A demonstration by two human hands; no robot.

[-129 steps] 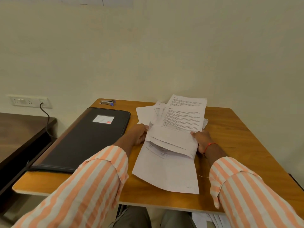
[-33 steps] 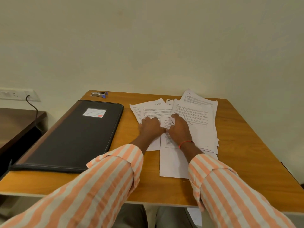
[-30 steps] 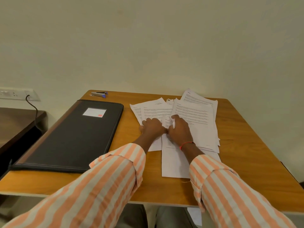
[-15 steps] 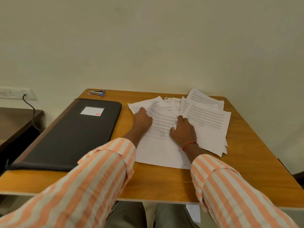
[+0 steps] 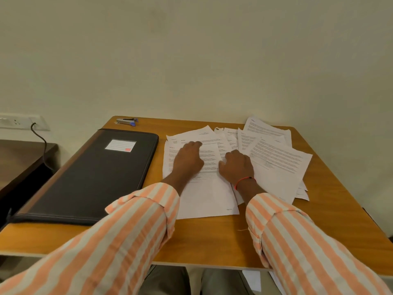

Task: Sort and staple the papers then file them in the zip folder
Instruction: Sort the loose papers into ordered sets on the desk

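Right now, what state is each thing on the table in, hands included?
Papers: loose, fanned out, overlapping on the table.
Folder: shut, flat, left of the papers.
Stapler: lying at the far left corner, untouched.
Left hand: flat, pressing on the left sheets.
Right hand: on the middle sheets, fingers bent; grip unclear.
Cord: plugged into the wall socket.

Cream wall [image 5: 191, 60], wooden table [image 5: 212, 237], dark side table [image 5: 21, 158], socket [image 5: 19, 122] with cable [image 5: 43, 143]
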